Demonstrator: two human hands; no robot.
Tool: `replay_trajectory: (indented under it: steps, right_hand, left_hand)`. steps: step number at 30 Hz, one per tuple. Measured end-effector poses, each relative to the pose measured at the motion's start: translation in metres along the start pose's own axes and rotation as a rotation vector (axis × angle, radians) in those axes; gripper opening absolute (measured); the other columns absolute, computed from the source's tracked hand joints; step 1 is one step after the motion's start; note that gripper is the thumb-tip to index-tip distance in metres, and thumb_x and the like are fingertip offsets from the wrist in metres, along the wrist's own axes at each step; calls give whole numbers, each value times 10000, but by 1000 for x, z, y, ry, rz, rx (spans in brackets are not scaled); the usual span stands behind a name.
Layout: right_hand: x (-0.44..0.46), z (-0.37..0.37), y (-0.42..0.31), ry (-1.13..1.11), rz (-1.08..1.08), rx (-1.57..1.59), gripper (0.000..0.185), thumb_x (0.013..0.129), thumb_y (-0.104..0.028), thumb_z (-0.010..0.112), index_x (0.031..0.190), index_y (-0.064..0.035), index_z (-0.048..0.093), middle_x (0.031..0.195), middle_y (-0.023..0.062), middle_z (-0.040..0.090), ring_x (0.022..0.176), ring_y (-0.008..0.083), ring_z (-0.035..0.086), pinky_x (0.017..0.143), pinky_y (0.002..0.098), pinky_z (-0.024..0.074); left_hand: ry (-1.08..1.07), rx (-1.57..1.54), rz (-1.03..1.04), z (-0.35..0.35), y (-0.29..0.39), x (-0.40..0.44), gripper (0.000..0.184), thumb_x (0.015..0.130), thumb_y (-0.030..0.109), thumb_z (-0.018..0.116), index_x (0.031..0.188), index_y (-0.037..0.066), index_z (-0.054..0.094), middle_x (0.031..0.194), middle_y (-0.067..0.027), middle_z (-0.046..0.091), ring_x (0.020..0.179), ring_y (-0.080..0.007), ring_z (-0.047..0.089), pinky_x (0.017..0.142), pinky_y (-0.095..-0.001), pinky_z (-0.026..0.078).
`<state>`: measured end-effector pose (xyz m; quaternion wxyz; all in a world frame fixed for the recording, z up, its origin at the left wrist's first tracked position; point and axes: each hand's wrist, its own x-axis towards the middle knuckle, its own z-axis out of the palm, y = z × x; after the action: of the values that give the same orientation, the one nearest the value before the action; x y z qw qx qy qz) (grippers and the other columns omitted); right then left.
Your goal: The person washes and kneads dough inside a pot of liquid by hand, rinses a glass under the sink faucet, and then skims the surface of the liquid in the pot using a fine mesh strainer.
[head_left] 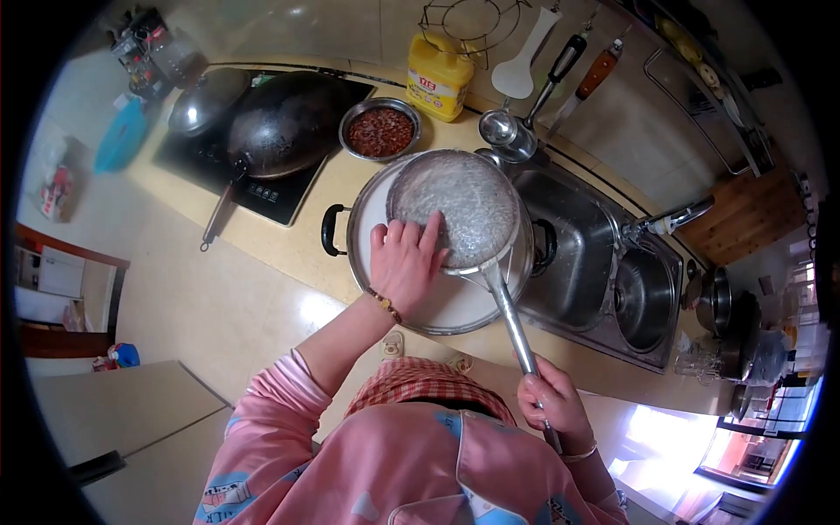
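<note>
A: Strainer (477, 206)?
B: Fine metal mesh, wet sheen; handle (510, 315), smooth bright metal.
A: Pot (368, 296) beneath?
B: Polished metal; side handles (330, 230) plastic-looking.
A: Counter (302, 245)?
B: Smooth, semi-gloss. Near its back edge: jug (437, 77), smooth plastic; wok (284, 127), dark metal, glossy, scuffed.
A: Toward the right end?
B: Sink (564, 245), shiny metal; board (742, 214), wood, grain visible.
A: Sleeve (278, 398)?
B: Cloth, smooth, satiny.
</note>
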<state>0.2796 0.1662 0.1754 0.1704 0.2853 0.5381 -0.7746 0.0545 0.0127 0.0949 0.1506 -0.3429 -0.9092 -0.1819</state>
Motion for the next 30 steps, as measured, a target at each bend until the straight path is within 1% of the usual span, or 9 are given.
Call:
replay_trajectory:
  steps: [11,14,19,23,25,27,28,29,30]
  right_hand:
    - [7,-6,9,-29,-17,7,353,903,-88,352,1250,-24,338,581,-5,345,379,44,298,332,186,243]
    - [6,-3,7,12,-2,62,339,901,-71,362,1238,-41,368,586,-29,334,410,25,278,351,173,225]
    - [8,-5,7,-13,-27,83,346,905,-91,351,1243,-17,346,587,-8,341,377,40,299,326,180,256]
    - [7,-7,3,11,-3,144,333,913,-101,345,1237,-27,361,599,-12,344,381,34,297,326,176,258]
    - [5,-10,1,25,38,252,318,919,-115,341,1225,-37,380,610,-16,344,382,29,288,327,169,249]
    - [4,-9,-2,38,47,273,312,921,-122,341,1219,-42,389,614,-18,342,387,27,286,330,166,243]
    - [2,-9,-3,46,67,294,306,923,-130,341,1212,-47,399,617,-21,340,391,24,285,333,162,238]
    - [1,-11,-2,55,61,302,306,923,-130,341,1212,-47,399,617,-21,340,391,24,285,333,162,238]
    - [2,-13,-2,15,98,288,305,924,-123,348,1216,-57,401,630,-22,349,403,23,292,336,163,247]
  left_hand:
    - [15,6,85,6,-5,-8,326,759,273,574,1047,120,569,791,-54,480,818,-219,448,772,-393,318]
    - [37,-9,96,5,-7,-11,304,753,267,582,1023,128,583,775,-48,468,807,-217,443,772,-391,318]
    - [52,-30,110,1,-9,-13,290,732,264,602,996,143,599,768,-40,459,800,-211,436,774,-390,318]
    - [129,-88,176,-3,-13,-16,285,698,229,633,964,133,604,756,-30,453,780,-205,441,760,-384,321]
    - [178,-115,206,-4,-17,-18,285,681,207,649,951,129,605,751,-27,451,768,-204,444,749,-379,324]
    - [303,-197,192,-1,-21,-18,268,646,151,675,904,124,605,729,-25,444,736,-208,447,721,-367,331]
    - [304,-235,146,-3,-20,-16,194,637,123,673,815,129,595,718,-26,465,735,-215,463,719,-359,339]
    - [301,-243,157,-1,-21,-16,194,637,123,673,815,129,595,718,-26,465,735,-215,463,719,-359,339]
    - [274,-244,99,4,-25,-15,176,622,114,683,763,127,578,701,-28,467,724,-221,464,705,-354,339]
